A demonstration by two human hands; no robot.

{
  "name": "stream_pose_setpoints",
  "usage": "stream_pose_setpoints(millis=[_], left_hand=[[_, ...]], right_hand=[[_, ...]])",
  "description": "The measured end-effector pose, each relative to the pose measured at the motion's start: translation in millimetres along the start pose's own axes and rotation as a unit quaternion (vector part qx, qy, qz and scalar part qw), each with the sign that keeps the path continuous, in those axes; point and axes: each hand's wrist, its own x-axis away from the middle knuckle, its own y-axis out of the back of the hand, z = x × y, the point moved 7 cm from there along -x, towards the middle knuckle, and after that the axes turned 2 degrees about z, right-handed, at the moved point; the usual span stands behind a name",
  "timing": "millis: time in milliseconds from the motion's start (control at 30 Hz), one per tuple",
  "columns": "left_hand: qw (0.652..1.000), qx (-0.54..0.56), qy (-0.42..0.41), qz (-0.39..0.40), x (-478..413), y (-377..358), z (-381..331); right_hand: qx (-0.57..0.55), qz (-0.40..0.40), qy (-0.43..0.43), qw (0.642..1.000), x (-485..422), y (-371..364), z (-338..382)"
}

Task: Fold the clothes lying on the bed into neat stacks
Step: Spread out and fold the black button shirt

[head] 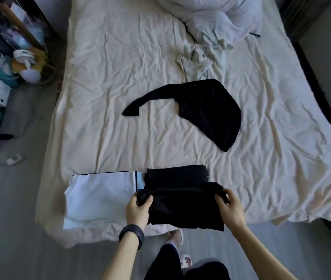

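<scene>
**Two hands fold a black garment at the near edge of a bed**

On the bed (110, 77), at the left of its near edge, a folded white garment (100, 197) lies flat with its long axis running left to right. Just beside it, the left hand (137, 211), a dark wristband (132, 235) on its wrist, pinches the left corner of a half-folded black garment (182, 201). The right hand (229, 207) grasps the right corner. The held fold runs parallel to the bed's near edge. At the bed's middle a loose black top (207, 112) lies slanted, sleeve pointing left. Toward the bed's far end are a crumpled pale garment (199, 59) and a heaped white duvet (217, 15).
</scene>
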Motion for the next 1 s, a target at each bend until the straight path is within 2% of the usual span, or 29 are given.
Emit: stream_pose_setpoints(millis=[233,400,600,733,833,867,933,1000], left_hand=[[0.992,-0.117,0.015,-0.045,-81,-42,-7],[0.986,-0.159,0.051,-0.027,-134,-66,-2],[0.973,-0.216,0.069,-0.037,-153,-75,-1],[0.960,-0.258,0.083,-0.071,-155,-70,0],[0.958,-0.266,0.088,-0.066,-157,-67,-2],[0.955,-0.282,0.075,-0.054,-156,-68,-5],[0.931,-0.361,-0.003,-0.044,-149,-73,-16],[0.881,-0.462,-0.092,-0.054,-140,-81,-25]], right_hand=[[0.041,0.056,-0.034,0.997,-95,-28,1],[0.090,0.085,-0.049,0.991,-144,-45,-10],[0.109,0.112,-0.054,0.986,-166,-56,-20],[0.081,0.114,-0.057,0.989,-164,-63,-18],[0.064,0.100,-0.042,0.992,-162,-65,-14],[0.058,0.091,-0.048,0.993,-162,-63,-16],[0.052,0.065,-0.071,0.994,-159,-56,-18],[0.047,0.052,-0.090,0.993,-152,-47,-24]])
